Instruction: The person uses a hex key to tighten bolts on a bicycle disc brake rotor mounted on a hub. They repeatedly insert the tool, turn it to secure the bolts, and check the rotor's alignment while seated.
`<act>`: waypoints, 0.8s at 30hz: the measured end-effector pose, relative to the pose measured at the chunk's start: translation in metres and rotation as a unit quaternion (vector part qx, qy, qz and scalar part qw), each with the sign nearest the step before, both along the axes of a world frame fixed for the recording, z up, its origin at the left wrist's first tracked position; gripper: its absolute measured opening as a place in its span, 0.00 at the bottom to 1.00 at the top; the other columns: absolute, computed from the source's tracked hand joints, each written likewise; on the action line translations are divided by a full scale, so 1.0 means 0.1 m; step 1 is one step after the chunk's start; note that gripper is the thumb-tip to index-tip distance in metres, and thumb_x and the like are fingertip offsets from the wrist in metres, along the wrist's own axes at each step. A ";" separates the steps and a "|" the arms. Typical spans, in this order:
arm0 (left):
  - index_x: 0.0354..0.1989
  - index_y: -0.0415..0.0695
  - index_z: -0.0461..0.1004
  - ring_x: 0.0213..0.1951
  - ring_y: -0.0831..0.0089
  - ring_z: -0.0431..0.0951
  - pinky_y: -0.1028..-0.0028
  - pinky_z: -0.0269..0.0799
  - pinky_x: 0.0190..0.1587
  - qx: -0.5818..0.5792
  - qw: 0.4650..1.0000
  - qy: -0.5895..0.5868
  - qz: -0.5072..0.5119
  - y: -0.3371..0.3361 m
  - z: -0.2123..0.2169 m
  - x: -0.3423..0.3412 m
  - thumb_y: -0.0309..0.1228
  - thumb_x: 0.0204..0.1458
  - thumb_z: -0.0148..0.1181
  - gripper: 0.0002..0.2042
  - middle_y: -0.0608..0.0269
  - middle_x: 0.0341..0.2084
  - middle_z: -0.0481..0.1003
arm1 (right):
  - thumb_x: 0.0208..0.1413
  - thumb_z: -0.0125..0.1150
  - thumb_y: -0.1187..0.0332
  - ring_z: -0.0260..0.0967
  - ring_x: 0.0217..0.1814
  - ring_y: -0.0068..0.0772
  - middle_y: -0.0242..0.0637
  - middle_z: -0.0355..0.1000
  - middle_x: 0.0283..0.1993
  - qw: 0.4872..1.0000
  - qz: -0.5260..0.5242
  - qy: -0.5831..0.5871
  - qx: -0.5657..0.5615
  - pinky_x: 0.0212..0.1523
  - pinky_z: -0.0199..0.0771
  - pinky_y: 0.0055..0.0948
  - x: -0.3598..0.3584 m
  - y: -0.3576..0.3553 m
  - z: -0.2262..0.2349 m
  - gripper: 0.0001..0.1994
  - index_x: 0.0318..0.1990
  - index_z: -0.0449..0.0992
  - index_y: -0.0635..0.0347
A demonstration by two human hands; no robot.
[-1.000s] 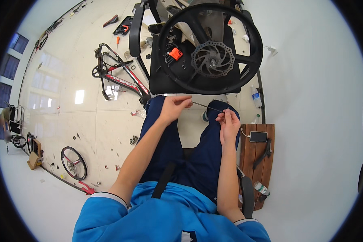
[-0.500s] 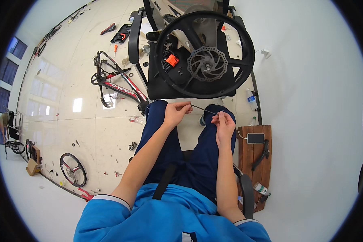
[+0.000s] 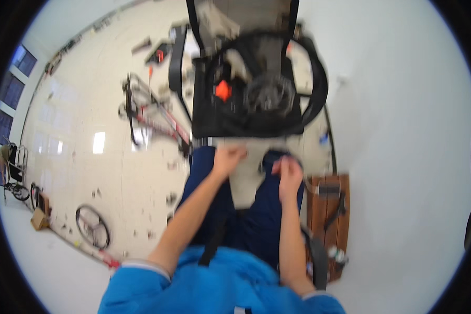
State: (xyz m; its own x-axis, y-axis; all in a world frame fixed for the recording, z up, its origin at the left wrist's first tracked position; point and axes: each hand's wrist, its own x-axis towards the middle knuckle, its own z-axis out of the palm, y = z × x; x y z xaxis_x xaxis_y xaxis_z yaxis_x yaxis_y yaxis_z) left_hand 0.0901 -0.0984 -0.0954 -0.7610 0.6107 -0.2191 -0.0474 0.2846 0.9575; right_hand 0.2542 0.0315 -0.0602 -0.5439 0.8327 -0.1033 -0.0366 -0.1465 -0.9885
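Motion blurs this view. My left hand (image 3: pixel 228 160) is above my left thigh with its thumb and fingers pinched together. Across the gap, my right hand (image 3: pixel 289 175) is closed in a similar pinch above my right knee. A thin dark rod ran between their fingertips half a second ago; the smear hides it now. Just beyond my hands, a black chair (image 3: pixel 204 118) bears a black spoked wheel (image 3: pixel 317 99) with a brake disc (image 3: pixel 269 95) at its hub. An orange object (image 3: pixel 223 90) sits on the seat to the left of the disc.
On the floor at left lie a red and black bicycle frame (image 3: pixel 167 119), another wheel (image 3: pixel 93 226), a tool case (image 3: pixel 159 54) and scattered small parts. A wooden stand (image 3: pixel 319 220) on my right holds a phone (image 3: pixel 328 189) and a dark angled part (image 3: pixel 336 212). A white wall rises beyond it.
The view has shifted and blurred, so the chair and wheel sit slightly lower. Both hands appear a little lower, the right one more so. The rod between them no longer shows.
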 end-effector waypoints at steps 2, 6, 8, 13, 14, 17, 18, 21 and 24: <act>0.42 0.32 0.80 0.34 0.76 0.82 0.78 0.77 0.41 -0.003 0.999 0.046 -0.003 0.11 -0.02 -0.02 0.26 0.54 0.62 0.11 0.56 0.31 0.82 | 0.62 0.57 0.72 0.74 0.27 0.26 0.40 0.77 0.28 0.999 -0.001 0.019 0.030 0.33 0.75 0.24 0.02 0.04 -0.11 0.07 0.36 0.74 0.69; 0.41 0.34 0.81 0.35 0.75 0.83 0.77 0.78 0.40 0.037 0.999 0.009 0.034 0.09 -0.19 -0.05 0.27 0.54 0.63 0.10 0.56 0.29 0.82 | 0.61 0.58 0.73 0.75 0.29 0.26 0.41 0.77 0.29 1.000 0.021 0.006 0.021 0.34 0.74 0.23 -0.04 0.02 -0.12 0.07 0.38 0.74 0.71; 0.42 0.33 0.80 0.35 0.74 0.83 0.78 0.77 0.39 -0.051 0.996 0.074 0.001 0.12 0.00 -0.04 0.30 0.55 0.62 0.12 0.55 0.31 0.82 | 0.61 0.58 0.72 0.75 0.30 0.25 0.40 0.77 0.29 0.998 0.040 0.006 0.051 0.35 0.74 0.22 0.00 0.08 -0.19 0.08 0.39 0.74 0.71; 0.46 0.28 0.76 0.37 0.70 0.83 0.76 0.79 0.42 0.052 0.998 -0.031 0.017 0.09 -0.07 0.03 0.23 0.58 0.56 0.12 0.50 0.34 0.81 | 0.62 0.57 0.72 0.75 0.30 0.26 0.42 0.77 0.32 0.998 0.031 0.024 0.040 0.36 0.75 0.22 0.02 -0.07 -0.12 0.09 0.41 0.74 0.73; 0.46 0.28 0.76 0.38 0.69 0.83 0.75 0.80 0.43 0.044 0.998 -0.039 0.013 0.06 -0.10 0.06 0.22 0.58 0.56 0.11 0.50 0.35 0.81 | 0.62 0.57 0.72 0.75 0.30 0.26 0.42 0.77 0.32 0.999 0.024 0.019 0.038 0.35 0.75 0.22 0.06 -0.10 -0.15 0.09 0.41 0.74 0.73; 0.46 0.28 0.76 0.38 0.68 0.83 0.75 0.80 0.43 0.066 0.996 -0.057 0.020 0.06 -0.11 0.05 0.22 0.58 0.55 0.11 0.50 0.35 0.81 | 0.62 0.58 0.72 0.76 0.31 0.27 0.42 0.78 0.31 0.999 0.012 -0.002 0.053 0.35 0.75 0.22 0.07 -0.10 -0.11 0.09 0.40 0.75 0.73; 0.46 0.28 0.76 0.38 0.68 0.83 0.75 0.80 0.44 0.066 0.996 -0.052 0.020 0.06 -0.11 0.04 0.22 0.58 0.55 0.11 0.50 0.35 0.81 | 0.62 0.58 0.73 0.76 0.31 0.26 0.42 0.78 0.31 0.998 0.021 -0.001 0.053 0.36 0.76 0.22 0.06 -0.10 -0.08 0.08 0.39 0.74 0.73; 0.46 0.28 0.76 0.38 0.68 0.83 0.74 0.80 0.44 0.070 0.996 -0.044 0.025 0.07 -0.10 0.00 0.22 0.58 0.56 0.11 0.50 0.35 0.81 | 0.60 0.58 0.75 0.77 0.31 0.25 0.42 0.78 0.31 0.997 0.055 0.004 0.048 0.36 0.76 0.22 0.05 -0.11 -0.03 0.06 0.35 0.74 0.72; 0.46 0.28 0.77 0.37 0.68 0.83 0.75 0.80 0.43 0.072 0.995 -0.047 0.043 0.08 -0.09 -0.02 0.23 0.58 0.57 0.11 0.50 0.35 0.81 | 0.58 0.60 0.78 0.77 0.31 0.24 0.42 0.78 0.31 0.994 0.107 0.011 0.037 0.36 0.77 0.22 0.06 -0.14 -0.05 0.05 0.31 0.73 0.71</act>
